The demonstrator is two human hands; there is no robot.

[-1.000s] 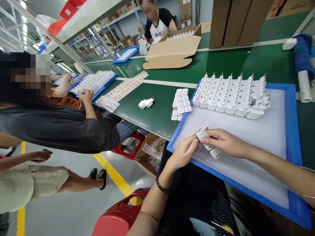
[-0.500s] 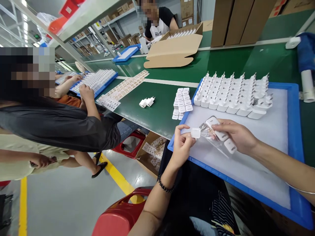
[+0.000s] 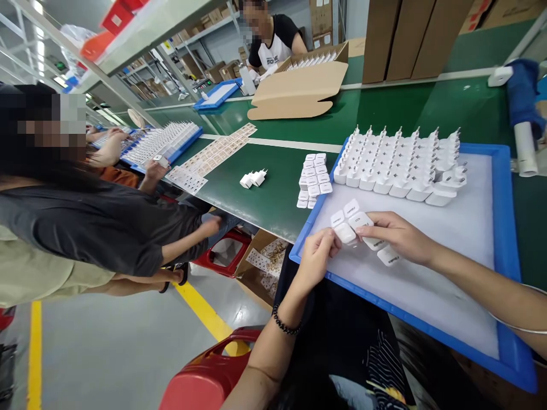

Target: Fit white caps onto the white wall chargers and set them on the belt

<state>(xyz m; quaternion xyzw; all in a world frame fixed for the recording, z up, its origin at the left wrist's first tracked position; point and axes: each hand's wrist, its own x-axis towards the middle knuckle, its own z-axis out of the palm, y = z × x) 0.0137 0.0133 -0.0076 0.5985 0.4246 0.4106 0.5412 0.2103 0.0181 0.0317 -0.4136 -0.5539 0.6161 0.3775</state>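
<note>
Head: both hands (image 3: 318,256) (image 3: 395,234) pinch chargers (image 3: 352,223) near tray (image 3: 510,228) front-left edge.

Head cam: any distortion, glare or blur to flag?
Head view: wide-angle bending at the edges, the blue tray rim looks skewed; even overhead lighting with soft shadows; the white chargers are bright, nearly blown out; the left hand and right hand are sharp; faces pixelated.

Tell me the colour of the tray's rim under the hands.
Blue rim, shown best in the head view.
</note>
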